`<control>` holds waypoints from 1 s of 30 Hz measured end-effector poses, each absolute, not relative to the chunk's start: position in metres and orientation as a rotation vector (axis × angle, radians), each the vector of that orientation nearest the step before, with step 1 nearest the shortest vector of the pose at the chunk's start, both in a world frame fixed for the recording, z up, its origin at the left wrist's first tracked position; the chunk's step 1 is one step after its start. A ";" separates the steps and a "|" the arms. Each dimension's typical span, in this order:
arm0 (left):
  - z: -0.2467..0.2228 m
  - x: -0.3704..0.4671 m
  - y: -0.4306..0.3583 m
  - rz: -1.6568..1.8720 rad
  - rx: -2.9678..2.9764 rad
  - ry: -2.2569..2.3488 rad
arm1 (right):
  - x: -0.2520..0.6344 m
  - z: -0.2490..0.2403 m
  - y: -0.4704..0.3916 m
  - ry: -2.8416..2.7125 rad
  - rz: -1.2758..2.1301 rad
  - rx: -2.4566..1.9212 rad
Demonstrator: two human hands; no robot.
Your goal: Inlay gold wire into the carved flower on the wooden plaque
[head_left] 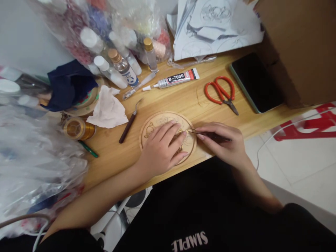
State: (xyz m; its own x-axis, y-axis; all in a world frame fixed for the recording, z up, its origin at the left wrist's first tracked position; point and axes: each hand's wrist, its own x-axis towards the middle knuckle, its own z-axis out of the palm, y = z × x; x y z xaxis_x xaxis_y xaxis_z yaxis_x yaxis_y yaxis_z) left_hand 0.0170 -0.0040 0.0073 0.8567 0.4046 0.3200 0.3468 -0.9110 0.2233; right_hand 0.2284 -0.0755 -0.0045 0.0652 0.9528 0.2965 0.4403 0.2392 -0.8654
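Observation:
My left hand [164,148] lies flat with fingers spread over a round wooden plaque [141,131], covering much of it. Line drawings and some gold wire outlines show on the plaque's face. In my right hand [231,141] is a pair of dark tweezers [210,134], pinched between thumb and fingers. The tweezers' tips reach the gold wire [187,131] on the plaque, close to my left fingertips. Whether the tips grip the wire is too small to make out.
Behind the plaque lie a B-7000 glue tube [175,78], red-handled cutters [220,92] and a phone [256,82]. A dark-handled hooked tool [127,127], crumpled tissue [109,108] and wire spool [78,128] sit left. Several bottles [123,66] and a cardboard box [299,49] stand behind.

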 end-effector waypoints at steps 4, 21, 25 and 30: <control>0.007 0.018 -0.003 0.551 2.873 0.581 | 0.229 -0.005 -0.075 -1.546 0.664 -1.346; 0.007 0.018 -0.005 0.476 2.853 0.635 | 0.227 -0.004 -0.075 -1.517 0.638 -1.356; 0.007 0.018 -0.004 0.436 2.862 0.644 | 0.227 -0.004 -0.074 -1.520 0.631 -1.363; 0.007 0.018 -0.005 0.455 2.871 0.635 | 0.227 -0.004 -0.074 -1.518 0.628 -1.371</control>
State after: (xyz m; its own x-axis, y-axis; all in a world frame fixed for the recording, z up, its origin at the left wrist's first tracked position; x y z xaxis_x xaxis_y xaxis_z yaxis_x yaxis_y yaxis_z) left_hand 0.0178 -0.0045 0.0070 0.8632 0.4342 0.2575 0.3835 -0.8958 0.2249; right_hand 0.2273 -0.0737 -0.0040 0.0924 0.9468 0.3083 0.4521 0.2360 -0.8602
